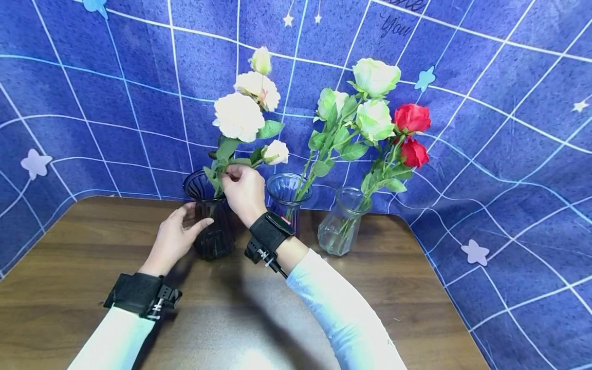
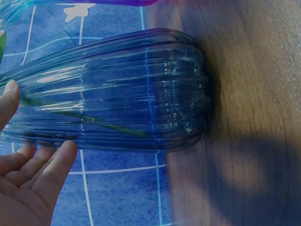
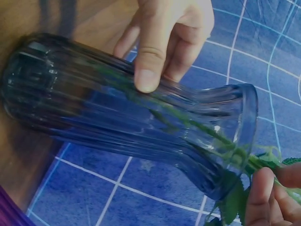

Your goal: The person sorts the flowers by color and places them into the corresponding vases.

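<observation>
In the head view a dark ribbed glass vase (image 1: 215, 231) with a flared rim stands upright at the left. My left hand (image 1: 173, 239) holds its side, thumb in front and fingers behind; the right wrist view shows this thumb (image 3: 146, 77) on the glass. At the rim, my right hand (image 1: 245, 190) pinches the green stem of a spray of cream-white flowers (image 1: 238, 117). The stem (image 3: 207, 129) runs down inside the glass, and its lower end (image 2: 127, 131) hangs above the base in the left wrist view. Leaves crowd around the rim.
Just right of the right hand stands a blue-purple vase (image 1: 289, 187) holding green-white roses (image 1: 374, 121). Farther right, a clear vase (image 1: 339, 231) holds red roses (image 1: 412, 118). All three stand near the back edge of the wooden table (image 1: 208, 318), before a blue star-patterned cloth (image 1: 139, 77).
</observation>
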The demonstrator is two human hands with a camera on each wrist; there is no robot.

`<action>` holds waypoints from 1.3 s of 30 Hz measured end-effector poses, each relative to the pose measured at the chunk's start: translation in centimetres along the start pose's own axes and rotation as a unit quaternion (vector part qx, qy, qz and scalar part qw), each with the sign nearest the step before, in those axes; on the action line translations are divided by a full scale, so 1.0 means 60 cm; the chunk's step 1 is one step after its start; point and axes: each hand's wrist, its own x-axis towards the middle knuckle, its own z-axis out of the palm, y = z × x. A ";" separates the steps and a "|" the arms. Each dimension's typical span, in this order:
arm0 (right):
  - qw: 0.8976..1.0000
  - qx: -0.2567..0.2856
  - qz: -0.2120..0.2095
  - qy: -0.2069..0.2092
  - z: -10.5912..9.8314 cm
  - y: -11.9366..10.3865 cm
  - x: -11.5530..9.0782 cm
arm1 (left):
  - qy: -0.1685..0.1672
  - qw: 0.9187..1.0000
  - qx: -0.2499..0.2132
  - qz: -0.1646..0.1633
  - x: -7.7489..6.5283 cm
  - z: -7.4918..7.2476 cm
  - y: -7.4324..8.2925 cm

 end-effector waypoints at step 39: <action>0.998 -0.026 0.004 -0.056 -0.025 0.054 -0.043 | 0.000 1.000 -0.004 -0.004 -0.002 0.006 -0.003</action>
